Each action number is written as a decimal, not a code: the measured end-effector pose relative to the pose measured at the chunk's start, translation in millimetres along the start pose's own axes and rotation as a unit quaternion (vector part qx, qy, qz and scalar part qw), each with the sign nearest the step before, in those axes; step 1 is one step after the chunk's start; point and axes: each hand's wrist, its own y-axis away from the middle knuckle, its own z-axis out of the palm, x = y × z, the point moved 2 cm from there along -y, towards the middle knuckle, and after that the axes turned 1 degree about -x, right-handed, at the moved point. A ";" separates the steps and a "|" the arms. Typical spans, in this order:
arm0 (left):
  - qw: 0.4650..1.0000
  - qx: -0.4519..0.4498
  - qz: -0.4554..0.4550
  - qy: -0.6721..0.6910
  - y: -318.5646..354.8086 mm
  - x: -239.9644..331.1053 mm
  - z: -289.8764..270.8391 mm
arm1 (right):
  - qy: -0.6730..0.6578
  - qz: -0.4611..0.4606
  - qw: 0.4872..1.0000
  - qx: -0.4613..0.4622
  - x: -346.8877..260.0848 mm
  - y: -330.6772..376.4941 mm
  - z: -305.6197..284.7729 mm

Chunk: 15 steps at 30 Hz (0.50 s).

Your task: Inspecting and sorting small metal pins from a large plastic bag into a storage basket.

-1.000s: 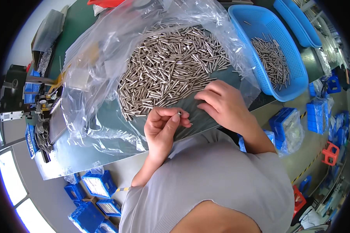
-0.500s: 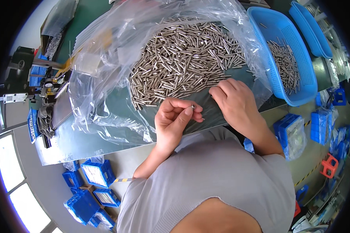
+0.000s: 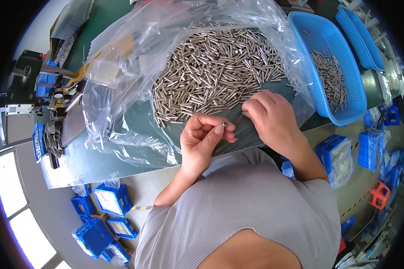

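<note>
A large heap of slim metal pins [image 3: 211, 67] lies on a clear plastic bag [image 3: 116, 107] spread over the table. In front of the heap, my left hand [image 3: 204, 139] is closed, with a metal pin [image 3: 225, 124] pinched between thumb and forefinger. Only the round end of that pin shows. My right hand [image 3: 271, 114] rests just to the right, at the heap's near edge, with fingers curled down toward the plastic. Whatever its fingertips hold, if anything, is hidden beneath them.
A blue perforated basket [image 3: 358, 101] with more pins stands right of the bag, a second blue basket [image 3: 357, 40] beyond it. At the left is a dark machine [image 3: 26, 76]. Blue crates [image 3: 113, 198] and a red stool [image 3: 379, 194] are on the floor.
The view has shifted very slightly. Both hands keep nearly the same place and pose, the left still pinching the metal pin.
</note>
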 end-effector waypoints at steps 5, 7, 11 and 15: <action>0.999 -0.023 0.003 0.038 -1.1 1.2 0.0 | -0.476 0.158 0.864 0.033 -8.0 6.0 -8.1; 0.999 -0.024 0.001 0.036 -0.8 0.0 0.0 | -0.485 0.150 0.860 0.050 -11.6 5.2 1.3; 0.999 -0.024 0.001 0.039 0.1 -0.4 -1.3 | -0.474 0.142 0.867 0.058 -14.1 3.1 8.0; 0.999 -0.022 0.001 0.043 0.6 -1.2 -1.9 | -0.461 0.115 0.877 0.067 -16.5 -0.2 14.1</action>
